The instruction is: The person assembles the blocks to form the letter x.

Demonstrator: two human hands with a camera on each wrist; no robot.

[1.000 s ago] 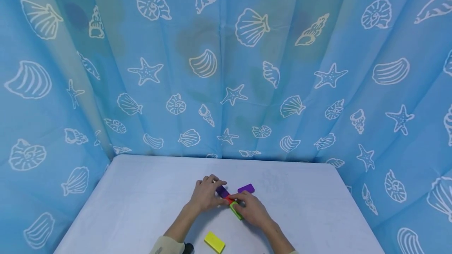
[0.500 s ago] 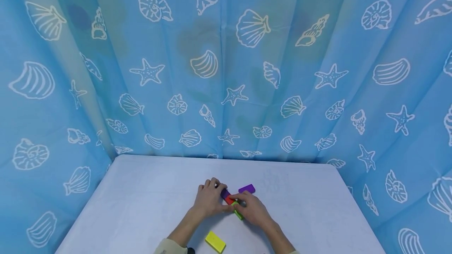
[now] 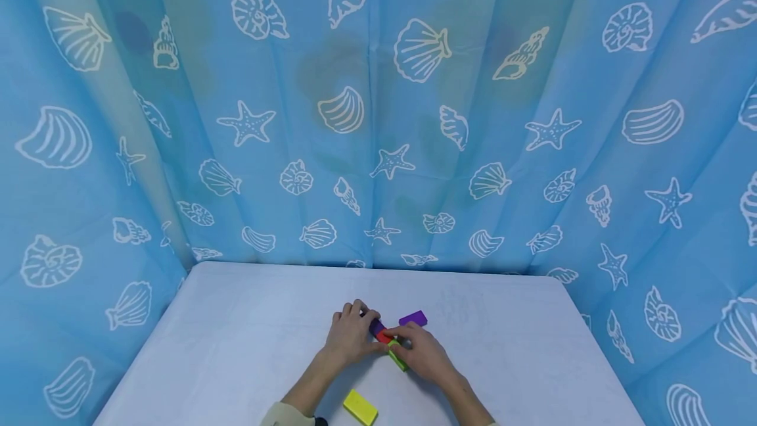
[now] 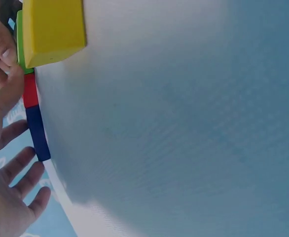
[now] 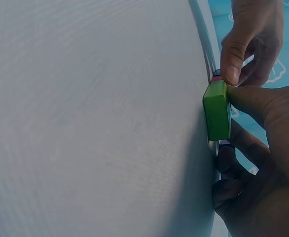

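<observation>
A dark blue block [image 3: 376, 328], a red block [image 3: 385, 336] and a green block [image 3: 398, 357] form one slanting row on the white table. My left hand [image 3: 349, 334] holds the row from the left. Its fingers reach the dark blue block, seen larger in the left wrist view [image 4: 37, 132], and its thumb lies where red meets green. From the right, my right hand [image 3: 427, 354] has its index finger at the red block and its thumb on the green block [image 5: 217, 111]. Part of the dark blue block is hidden by my left fingers.
A yellow block [image 3: 360, 407] lies nearer me, below the row, and looms large in the left wrist view. Behind my right hand is a purple block [image 3: 413, 318]. A blue shell-patterned curtain [image 3: 378, 117] borders the table [image 3: 248, 321] at the back and sides.
My left hand has shifted slightly right, its fingers further over the dark blue block and its thumb from the red toward the green. My right hand has hardly moved.
</observation>
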